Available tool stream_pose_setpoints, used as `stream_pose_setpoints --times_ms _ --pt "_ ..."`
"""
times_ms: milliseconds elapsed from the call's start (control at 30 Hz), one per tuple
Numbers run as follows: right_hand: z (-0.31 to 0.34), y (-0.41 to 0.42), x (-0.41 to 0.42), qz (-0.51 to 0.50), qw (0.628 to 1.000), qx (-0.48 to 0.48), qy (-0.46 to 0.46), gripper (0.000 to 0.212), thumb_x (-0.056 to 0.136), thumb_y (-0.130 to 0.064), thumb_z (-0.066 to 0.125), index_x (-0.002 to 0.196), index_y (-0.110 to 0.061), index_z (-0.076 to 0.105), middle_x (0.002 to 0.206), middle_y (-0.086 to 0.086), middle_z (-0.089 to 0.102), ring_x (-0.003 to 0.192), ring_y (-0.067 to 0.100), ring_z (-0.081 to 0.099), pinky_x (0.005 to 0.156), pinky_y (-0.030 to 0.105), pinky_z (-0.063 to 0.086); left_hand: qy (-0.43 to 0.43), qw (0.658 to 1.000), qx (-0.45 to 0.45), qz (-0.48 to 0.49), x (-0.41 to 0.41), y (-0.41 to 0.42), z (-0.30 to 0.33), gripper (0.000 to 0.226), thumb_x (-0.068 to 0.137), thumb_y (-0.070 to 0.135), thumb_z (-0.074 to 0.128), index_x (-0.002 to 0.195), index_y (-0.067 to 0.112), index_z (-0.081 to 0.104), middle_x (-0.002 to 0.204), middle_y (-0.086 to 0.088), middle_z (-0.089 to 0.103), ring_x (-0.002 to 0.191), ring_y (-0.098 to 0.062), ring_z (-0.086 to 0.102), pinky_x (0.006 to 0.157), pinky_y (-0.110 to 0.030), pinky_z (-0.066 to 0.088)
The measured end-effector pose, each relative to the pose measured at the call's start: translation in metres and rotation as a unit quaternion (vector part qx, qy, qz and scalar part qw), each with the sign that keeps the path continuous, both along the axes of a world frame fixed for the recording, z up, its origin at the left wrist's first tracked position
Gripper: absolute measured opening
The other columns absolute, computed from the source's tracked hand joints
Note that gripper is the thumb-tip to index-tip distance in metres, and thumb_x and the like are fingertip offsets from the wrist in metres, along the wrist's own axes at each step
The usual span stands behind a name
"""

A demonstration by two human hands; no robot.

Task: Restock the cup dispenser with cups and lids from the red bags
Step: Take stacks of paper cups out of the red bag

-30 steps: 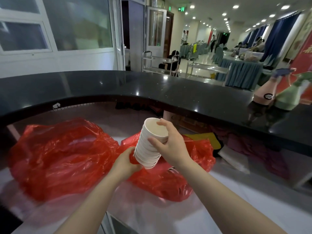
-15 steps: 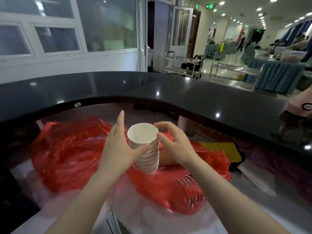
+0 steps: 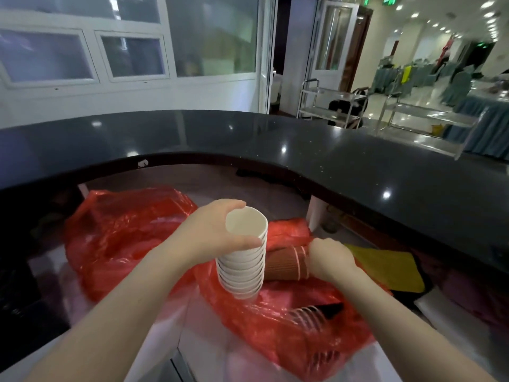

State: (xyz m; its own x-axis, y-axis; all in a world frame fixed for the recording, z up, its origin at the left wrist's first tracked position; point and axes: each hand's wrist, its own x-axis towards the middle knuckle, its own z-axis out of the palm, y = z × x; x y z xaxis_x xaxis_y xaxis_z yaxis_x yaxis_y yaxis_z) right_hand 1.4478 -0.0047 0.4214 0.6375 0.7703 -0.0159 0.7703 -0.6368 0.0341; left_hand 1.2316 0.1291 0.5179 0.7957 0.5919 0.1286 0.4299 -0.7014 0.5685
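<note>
Holding a white cup stack (image 3: 242, 260) upright above the red bags (image 3: 132, 232), my left hand (image 3: 212, 232) curls around its top cups, while my right hand (image 3: 329, 260) closes on a brown cup sleeve (image 3: 286, 261) lying in the nearer bag. I'd draw the sleeve out level so neither stack spills; no dispenser is in view.

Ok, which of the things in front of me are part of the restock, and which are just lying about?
Part of the job:
white cup stack, held by the left hand
brown ribbed cups, lying on their side, gripped by the right hand
near red bag
far red bag

Just lying about:
yellow cloth
black counter
steel trolley beyond it
</note>
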Motion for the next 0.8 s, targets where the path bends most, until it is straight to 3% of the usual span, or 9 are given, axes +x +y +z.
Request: stream_pose_setpoints --times_ms 167,300,467,567,633,700,800 --pt "0.006 0.024 0.03 -0.004 0.994 0.099 0.048 0.029 0.093 -0.023 0.046 0.116 -0.015 0.061 0.118 0.009 0.065 0.105 0.029 0.063 0.087 0.038 0.052 0.023 1.0 -0.012 0.003 0.007 -0.001 0.006 0.086 0.06 0.058 0.077 0.137 0.034 0.047 0.142 0.016 0.045 0.128 -0.006 0.041 0.098 -0.02 0.03" --pt "-0.006 0.038 0.047 -0.02 0.996 0.053 0.075 0.027 0.091 -0.023 0.048 0.108 -0.014 0.067 0.11 0.009 0.068 0.099 0.028 0.064 0.082 0.038 0.054 0.025 0.999 -0.018 0.007 0.008 -0.003 0.006 0.088 0.056 0.061 0.075 0.135 0.037 0.047 0.141 0.018 0.045 0.128 -0.003 0.04 0.097 -0.019 0.028" --pt "-0.028 0.047 0.049 -0.092 0.99 0.032 0.106 0.047 0.089 -0.032 0.051 0.131 -0.01 0.054 0.142 0.015 0.042 0.13 0.037 0.037 0.105 0.045 0.038 0.03 0.999 -0.019 0.007 0.009 -0.002 0.009 0.088 0.055 0.06 0.076 0.135 0.037 0.048 0.14 0.018 0.046 0.126 -0.002 0.04 0.095 -0.019 0.027" --pt "-0.033 0.051 0.052 -0.124 0.978 0.063 0.157 0.051 0.089 -0.035 0.052 0.131 -0.007 0.054 0.149 0.019 0.031 0.135 0.04 0.026 0.109 0.047 0.029 0.027 0.999 -0.022 0.01 0.009 -0.004 0.009 0.086 0.056 0.059 0.076 0.135 0.038 0.048 0.14 0.019 0.045 0.125 -0.001 0.04 0.095 -0.019 0.028" --pt "-0.033 0.052 0.053 -0.113 0.97 0.102 0.189 0.047 0.087 -0.041 0.056 0.12 -0.007 0.06 0.139 0.023 0.044 0.132 0.041 0.031 0.108 0.045 0.028 0.025 0.999 -0.028 0.01 0.009 -0.004 0.008 0.084 0.058 0.058 0.076 0.135 0.039 0.047 0.141 0.02 0.044 0.126 -0.001 0.039 0.095 -0.02 0.028" --pt "-0.027 0.051 0.046 -0.079 0.968 0.148 0.188 0.034 0.085 -0.043 0.061 0.103 -0.014 0.064 0.12 0.017 0.059 0.123 0.037 0.042 0.102 0.042 0.033 0.023 0.999 -0.032 0.01 0.009 -0.004 0.007 0.083 0.059 0.057 0.077 0.135 0.039 0.047 0.141 0.02 0.043 0.127 -0.002 0.038 0.094 -0.02 0.028" --pt "-0.014 0.044 0.017 -0.02 0.959 0.224 0.17 0.026 0.078 -0.044 0.068 0.067 -0.024 0.056 0.085 0.002 0.065 0.095 0.025 0.056 0.086 0.037 0.04 0.012 0.999 -0.041 0.014 0.009 -0.004 0.004 0.083 0.059 0.057 0.077 0.134 0.039 0.046 0.141 0.019 0.043 0.126 -0.002 0.039 0.094 -0.021 0.029"
